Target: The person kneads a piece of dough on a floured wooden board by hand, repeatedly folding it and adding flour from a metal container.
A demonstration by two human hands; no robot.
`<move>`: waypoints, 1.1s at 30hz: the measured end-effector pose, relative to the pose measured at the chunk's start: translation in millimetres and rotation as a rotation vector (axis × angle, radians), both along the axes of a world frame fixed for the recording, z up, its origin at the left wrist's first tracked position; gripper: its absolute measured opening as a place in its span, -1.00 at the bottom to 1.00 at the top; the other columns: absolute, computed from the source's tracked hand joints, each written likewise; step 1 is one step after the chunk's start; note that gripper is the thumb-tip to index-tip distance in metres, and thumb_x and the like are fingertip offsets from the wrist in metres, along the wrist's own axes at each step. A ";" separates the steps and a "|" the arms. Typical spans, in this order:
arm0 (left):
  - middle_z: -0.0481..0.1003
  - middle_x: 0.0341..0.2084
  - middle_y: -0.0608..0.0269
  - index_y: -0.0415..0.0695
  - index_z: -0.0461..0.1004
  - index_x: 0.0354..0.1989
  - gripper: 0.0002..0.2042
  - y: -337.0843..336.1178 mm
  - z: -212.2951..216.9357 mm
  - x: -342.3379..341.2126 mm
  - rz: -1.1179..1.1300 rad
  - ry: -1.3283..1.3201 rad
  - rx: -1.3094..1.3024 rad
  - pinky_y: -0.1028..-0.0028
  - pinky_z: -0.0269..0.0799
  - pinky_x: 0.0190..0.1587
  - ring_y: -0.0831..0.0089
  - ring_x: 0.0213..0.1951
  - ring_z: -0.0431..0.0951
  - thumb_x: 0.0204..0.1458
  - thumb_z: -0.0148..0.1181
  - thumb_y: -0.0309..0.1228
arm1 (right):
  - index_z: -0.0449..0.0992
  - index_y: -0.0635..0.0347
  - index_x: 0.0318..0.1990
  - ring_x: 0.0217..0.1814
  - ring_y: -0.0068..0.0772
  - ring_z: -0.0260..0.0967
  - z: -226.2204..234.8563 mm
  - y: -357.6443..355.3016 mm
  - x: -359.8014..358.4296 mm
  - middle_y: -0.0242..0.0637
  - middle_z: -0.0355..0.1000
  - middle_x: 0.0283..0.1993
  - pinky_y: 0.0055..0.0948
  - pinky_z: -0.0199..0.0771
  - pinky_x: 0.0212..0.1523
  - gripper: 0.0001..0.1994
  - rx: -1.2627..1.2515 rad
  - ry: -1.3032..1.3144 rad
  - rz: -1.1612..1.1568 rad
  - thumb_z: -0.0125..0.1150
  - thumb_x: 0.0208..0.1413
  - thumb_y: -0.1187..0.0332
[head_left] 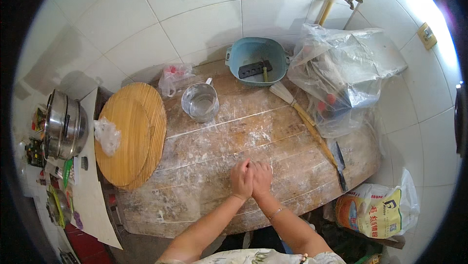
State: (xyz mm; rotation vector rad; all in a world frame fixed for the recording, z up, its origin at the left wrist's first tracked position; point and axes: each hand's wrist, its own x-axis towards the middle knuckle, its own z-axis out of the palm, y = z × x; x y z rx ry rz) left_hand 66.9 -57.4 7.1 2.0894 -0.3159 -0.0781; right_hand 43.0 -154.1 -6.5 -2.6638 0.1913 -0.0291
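Observation:
My left hand (241, 180) and my right hand (261, 177) are pressed together over the middle of the floury wooden table (209, 161). Their fingers are closed against each other, and whatever lies in or under them is hidden. A sliver of something pale shows at the right hand's outer edge. Beyond the hands, toward the back, a metal cup (201, 102) with a handle stands upright. Off to the right lies a long-handled brush (307, 119) with pale bristles, and by its handle end is a knife (340, 161) with a dark handle.
Round wooden steamer boards (127, 137) with a crumpled plastic bag (107, 136) lie at left, beside a steel pot (66, 125). A blue-grey basin (257, 59) stands at the back. Clear plastic sheeting (341, 74) covers things at back right. A flour sack (373, 210) sits at front right.

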 end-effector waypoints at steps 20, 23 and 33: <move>0.53 -0.26 0.06 -0.17 0.46 -0.04 -0.61 -34.2 -34.4 95.0 -0.013 0.183 0.054 0.17 0.39 -0.12 0.02 -0.20 0.51 0.18 -0.04 -0.11 | 0.56 0.07 -0.29 -0.22 -0.03 0.47 -21.0 -35.1 86.9 -0.14 0.54 -0.33 -0.06 0.37 -0.17 -0.70 0.072 0.037 -0.101 0.06 0.06 0.07; 0.55 -0.09 0.01 -0.13 0.48 -0.01 -0.59 -14.9 -48.8 101.3 -0.026 0.359 -0.133 0.14 0.37 0.02 -0.02 -0.08 0.52 0.24 -0.13 -0.08 | 0.57 0.08 -0.14 -0.14 0.06 0.47 19.9 -47.2 83.2 -0.02 0.55 -0.24 -0.02 0.41 -0.12 -0.59 0.225 0.286 -0.018 0.00 0.10 -0.01; 0.42 0.07 0.05 -0.12 0.45 0.05 -0.56 29.8 -14.5 -55.8 -0.227 -0.394 0.323 0.08 0.11 0.20 0.10 0.11 0.38 0.14 -0.03 -0.07 | 0.41 0.08 0.07 0.24 0.06 0.21 0.4 -13.9 -75.1 -0.08 0.26 0.27 0.18 0.05 0.25 -0.60 0.070 -0.264 0.116 0.06 0.08 0.18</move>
